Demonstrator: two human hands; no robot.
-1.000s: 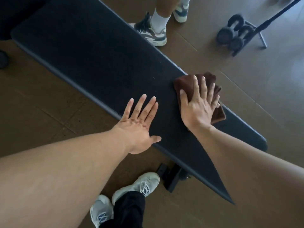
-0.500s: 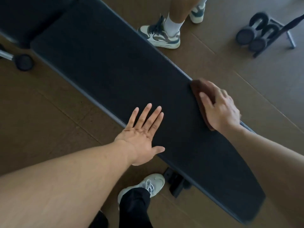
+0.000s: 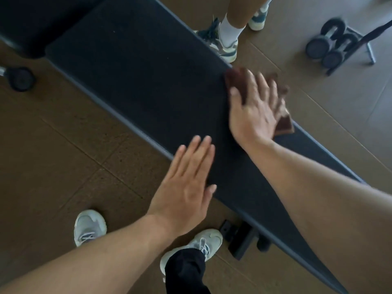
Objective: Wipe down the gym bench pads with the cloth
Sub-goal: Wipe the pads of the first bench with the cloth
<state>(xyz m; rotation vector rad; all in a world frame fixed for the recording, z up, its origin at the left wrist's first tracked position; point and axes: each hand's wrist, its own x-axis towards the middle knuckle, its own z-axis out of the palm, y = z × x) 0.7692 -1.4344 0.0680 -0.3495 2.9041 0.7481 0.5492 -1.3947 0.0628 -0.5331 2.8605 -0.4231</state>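
Progress: wiping is under way, and I judge it no more than partly done. The pad surface shows no streak or sheen to separate wiped from unwiped areas, so I cannot tell how much has been covered. The long dark bench pad runs from the upper left of the frame to the lower right. A second pad sits at the upper left corner, well apart from the cloth, and by my estimate remains to be done.

Cloth: the brown cloth lies on the far edge of the long pad, right of centre, with part of it hanging past that edge.

My right hand presses flat on the cloth, fingers extended and spread, not clenched around it. The hand is motion-blurred.

My left hand lies flat at the near edge of the pad, centre of frame, fingers straight and together, holding nothing. It appears to brace me.

Containers: none visible, and no spray bottle or bucket.

Other: dumbbells on the floor at upper right; another person's shoes just beyond the far edge of the pad.
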